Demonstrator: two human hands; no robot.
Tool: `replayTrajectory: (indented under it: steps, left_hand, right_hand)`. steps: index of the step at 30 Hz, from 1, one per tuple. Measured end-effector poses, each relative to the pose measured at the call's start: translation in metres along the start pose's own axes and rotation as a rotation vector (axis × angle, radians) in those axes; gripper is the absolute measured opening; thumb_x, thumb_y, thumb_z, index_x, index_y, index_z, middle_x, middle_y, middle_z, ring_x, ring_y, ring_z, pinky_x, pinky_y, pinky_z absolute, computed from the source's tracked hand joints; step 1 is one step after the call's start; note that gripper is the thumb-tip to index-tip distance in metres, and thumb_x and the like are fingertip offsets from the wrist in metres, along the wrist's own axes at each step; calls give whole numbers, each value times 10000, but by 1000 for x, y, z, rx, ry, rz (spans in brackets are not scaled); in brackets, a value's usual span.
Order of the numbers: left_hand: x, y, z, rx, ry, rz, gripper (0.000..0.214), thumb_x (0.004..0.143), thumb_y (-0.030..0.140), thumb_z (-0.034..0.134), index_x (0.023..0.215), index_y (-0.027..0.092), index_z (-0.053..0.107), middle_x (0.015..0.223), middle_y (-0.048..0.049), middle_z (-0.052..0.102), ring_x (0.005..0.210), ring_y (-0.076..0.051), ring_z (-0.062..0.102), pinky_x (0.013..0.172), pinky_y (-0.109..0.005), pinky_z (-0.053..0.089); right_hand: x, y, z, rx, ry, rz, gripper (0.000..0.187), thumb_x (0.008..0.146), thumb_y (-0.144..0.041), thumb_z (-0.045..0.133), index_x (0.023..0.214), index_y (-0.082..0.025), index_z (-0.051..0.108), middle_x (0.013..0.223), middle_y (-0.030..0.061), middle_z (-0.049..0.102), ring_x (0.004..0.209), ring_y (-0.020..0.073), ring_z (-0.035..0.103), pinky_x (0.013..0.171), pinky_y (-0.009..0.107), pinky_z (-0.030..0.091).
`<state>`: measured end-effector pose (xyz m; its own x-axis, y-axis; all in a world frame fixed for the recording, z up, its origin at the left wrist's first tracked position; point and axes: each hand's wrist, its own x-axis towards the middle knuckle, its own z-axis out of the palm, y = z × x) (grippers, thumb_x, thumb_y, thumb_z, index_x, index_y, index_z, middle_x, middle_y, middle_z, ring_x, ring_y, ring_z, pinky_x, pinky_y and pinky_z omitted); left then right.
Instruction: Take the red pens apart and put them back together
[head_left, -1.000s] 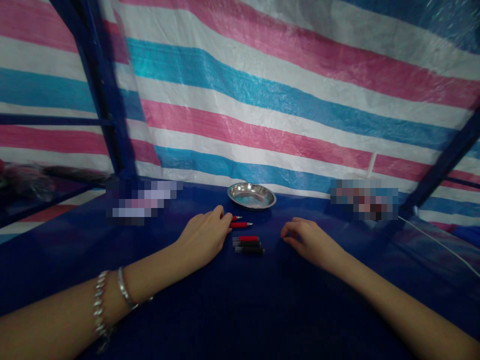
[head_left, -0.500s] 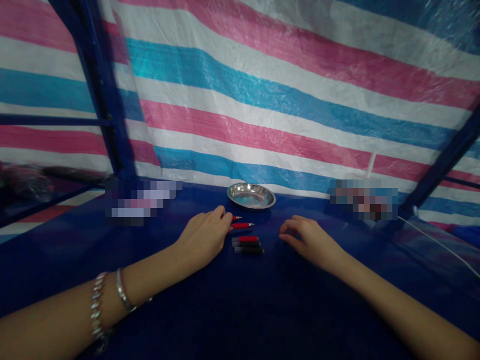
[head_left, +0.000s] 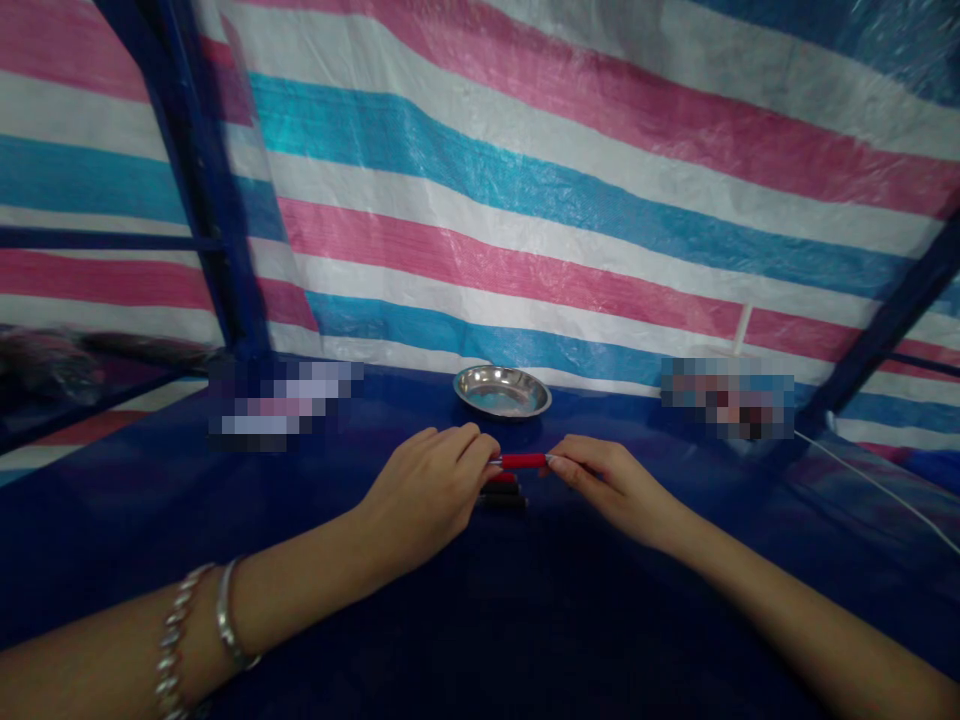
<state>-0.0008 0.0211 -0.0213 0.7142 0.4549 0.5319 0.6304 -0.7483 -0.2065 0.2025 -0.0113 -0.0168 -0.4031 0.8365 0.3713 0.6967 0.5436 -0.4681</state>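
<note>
A red pen (head_left: 523, 461) is held level just above the blue table (head_left: 480, 600), gripped at both ends. My left hand (head_left: 431, 485) pinches its left end with curled fingers. Fingertips of my right hand (head_left: 607, 480) are closed on its tip at the right. Under the pen lie several short red and black pen parts (head_left: 504, 492) in a small stack, partly hidden by my left hand. A round steel dish (head_left: 502, 390) stands behind them near the tarp wall. Bracelets (head_left: 195, 640) circle my left wrist.
A striped pink, blue and white tarp (head_left: 570, 200) closes off the back. Blue metal frame posts (head_left: 202, 190) rise at the left and right. Blurred-out objects (head_left: 285, 405) sit at the table's back left and back right (head_left: 727, 400). A white cable (head_left: 877, 485) runs along the right.
My left hand lifted a red pen off the table and carried it right. My right hand moved left and closed on the pen's other end.
</note>
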Motion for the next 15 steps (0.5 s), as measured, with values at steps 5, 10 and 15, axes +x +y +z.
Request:
replayTrajectory:
  steps: [5, 10, 15]
  left_hand:
    - [-1, 1, 0, -18, 27, 21, 204, 868, 233, 320, 850, 162, 510, 786, -34, 557, 695, -161, 528, 625, -297, 375]
    - [0, 1, 0, -9, -45, -2, 202, 863, 266, 336, 852, 164, 510, 790, -35, 543, 681, -169, 516, 598, -300, 373]
    - [1, 0, 1, 14, -86, 19, 238, 869, 256, 313, 801, 169, 524, 765, -34, 535, 657, -165, 504, 589, -304, 358]
  right_hand:
    - [-1, 0, 2, 55, 1, 23, 290, 869, -289, 322, 731, -152, 537, 648, 0, 506, 600, 93, 455, 563, 203, 344]
    - [-1, 2, 2, 77, 8, 9, 299, 866, -281, 328, 672, -156, 518, 631, -5, 497, 605, 94, 460, 566, 205, 343]
    - [0, 2, 0, 43, 1, -17, 260, 857, -248, 353, 668, -158, 506, 630, -8, 500, 604, 93, 463, 569, 204, 347]
